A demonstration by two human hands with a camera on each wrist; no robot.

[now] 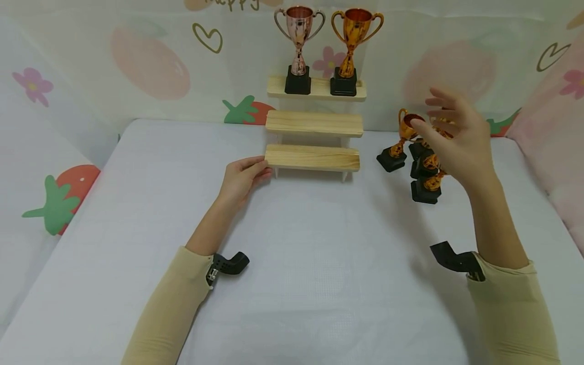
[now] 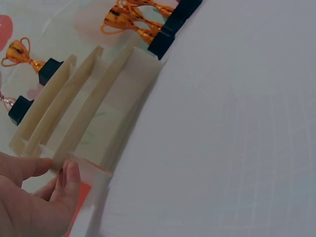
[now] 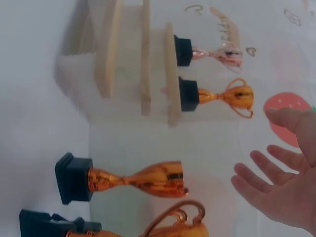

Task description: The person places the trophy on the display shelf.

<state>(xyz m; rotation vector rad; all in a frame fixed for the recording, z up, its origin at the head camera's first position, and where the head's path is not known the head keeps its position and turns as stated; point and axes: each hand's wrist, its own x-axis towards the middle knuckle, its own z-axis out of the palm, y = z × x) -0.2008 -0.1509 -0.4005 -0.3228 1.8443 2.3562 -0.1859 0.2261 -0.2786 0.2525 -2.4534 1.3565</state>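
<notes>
A three-tier wooden display stand (image 1: 313, 157) stands at the back of the white table. My left hand (image 1: 244, 180) pinches the left end of its lowest shelf; in the left wrist view, the thumb and fingers (image 2: 71, 173) meet at that shelf end. On the top shelf stand a rose-gold trophy cup (image 1: 298, 45) and a gold trophy cup (image 1: 349, 50), both on black bases. My right hand (image 1: 461, 137) is raised over a group of gold trophies at the right, fingers spread and holding nothing. One gold trophy (image 3: 138, 180) stands upright, apart from the hand.
Several gold trophies (image 1: 426, 187) stand close together right of the stand, partly hidden by the right hand in the head view. Behind the stand hangs a printed backdrop (image 1: 150, 66) with strawberries and flowers. A pink cloth (image 1: 552, 137) borders the right side.
</notes>
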